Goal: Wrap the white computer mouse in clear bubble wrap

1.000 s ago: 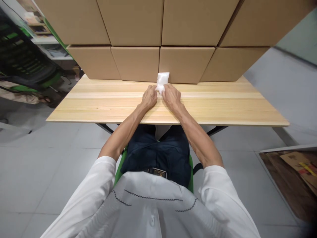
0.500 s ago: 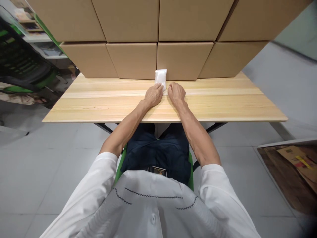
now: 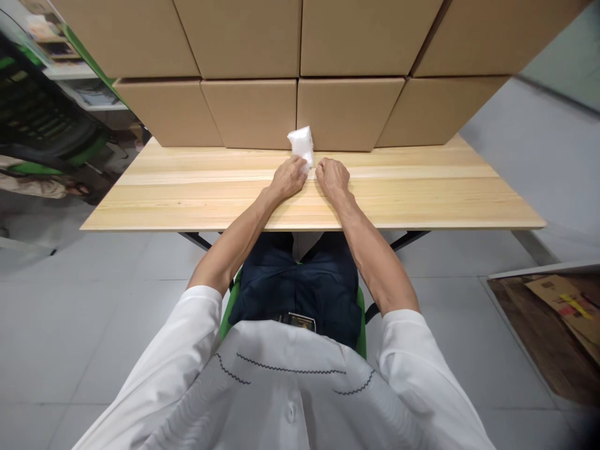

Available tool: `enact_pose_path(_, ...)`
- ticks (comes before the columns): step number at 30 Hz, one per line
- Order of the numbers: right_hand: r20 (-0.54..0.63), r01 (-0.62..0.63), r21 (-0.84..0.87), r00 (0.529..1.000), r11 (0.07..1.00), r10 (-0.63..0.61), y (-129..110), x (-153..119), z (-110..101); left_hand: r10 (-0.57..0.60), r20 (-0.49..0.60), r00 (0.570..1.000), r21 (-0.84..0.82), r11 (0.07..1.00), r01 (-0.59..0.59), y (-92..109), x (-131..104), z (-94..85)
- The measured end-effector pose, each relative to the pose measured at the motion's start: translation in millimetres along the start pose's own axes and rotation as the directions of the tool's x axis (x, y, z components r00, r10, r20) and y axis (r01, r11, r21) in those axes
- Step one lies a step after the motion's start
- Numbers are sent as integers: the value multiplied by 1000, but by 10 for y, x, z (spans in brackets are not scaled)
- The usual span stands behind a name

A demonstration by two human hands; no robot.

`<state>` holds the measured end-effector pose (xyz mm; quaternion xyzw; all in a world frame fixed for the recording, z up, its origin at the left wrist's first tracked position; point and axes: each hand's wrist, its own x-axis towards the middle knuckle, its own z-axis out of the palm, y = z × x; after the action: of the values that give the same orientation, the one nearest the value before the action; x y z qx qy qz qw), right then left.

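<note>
A small white packet (image 3: 302,145), apparently wrapped in soft plastic, stands out past my fingers over the wooden table (image 3: 210,197). Its lower end is in my left hand (image 3: 289,176), whose fingers are closed on it. Just to the right, my right hand (image 3: 333,175) is curled with its fingertips pressed together by the packet's near corner. What those fingertips pinch, if anything, is too small to make out. The two hands are close together, a narrow gap between them.
Large cardboard boxes (image 3: 250,112) are stacked in two rows along the table's back edge, right behind the packet. A dark mesh chair (image 3: 42,106) is at the left. Flattened cardboard (image 3: 567,306) lies low at the right. A grey wall is beyond the table's right end.
The packet has tilted, its top leaning left. My left hand has shifted slightly left and its fingers have curled more. My right hand has barely moved.
</note>
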<state>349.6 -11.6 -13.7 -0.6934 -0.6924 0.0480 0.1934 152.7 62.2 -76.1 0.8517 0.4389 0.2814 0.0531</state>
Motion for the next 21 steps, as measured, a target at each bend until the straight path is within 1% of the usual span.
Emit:
enact_pose_path(4,-25,12,33,1000,999,-11,46,29,37,-2,-84,996,-40,999,-2,0,-32,31)
enact_pose_path(6,-33,20,54,999,998,-18,69,38,47,-23,-183,983,-108,994,3,14,-37,8)
enact_pose_path(7,-35,21,64,999,998,-18,76,40,47,-43,-254,966,-155,988,3,23,-35,-17)
enact_pose_path(8,-39,19,74,999,997,-16,81,40,44,-72,-335,940,-208,978,2,34,-30,-51)
enact_pose_path(9,-46,14,85,999,996,-11,81,39,39,-113,-417,902,-264,964,-2,46,-22,-92)
enact_pose_path(11,-67,0,107,998,994,8,73,32,25,-224,-553,803,-385,923,-8,70,-2,-188)
enact_pose_path(13,-86,-12,123,996,992,23,56,24,8,-353,-617,703,-496,868,0,93,16,-287)
enact_pose_path(15,-91,-22,128,995,992,34,42,18,-6,-461,-625,630,-578,816,23,109,29,-370)
enact_pose_path(17,-92,-28,126,995,992,40,38,16,-13,-529,-612,588,-624,779,51,115,36,-422)
enact_pose_path(19,-96,-24,124,995,992,36,50,21,-8,-561,-598,573,-645,761,71,108,43,-440)
enact_pose_path(21,-102,-9,129,995,992,23,75,31,5,-572,-591,568,-654,753,77,91,54,-430)
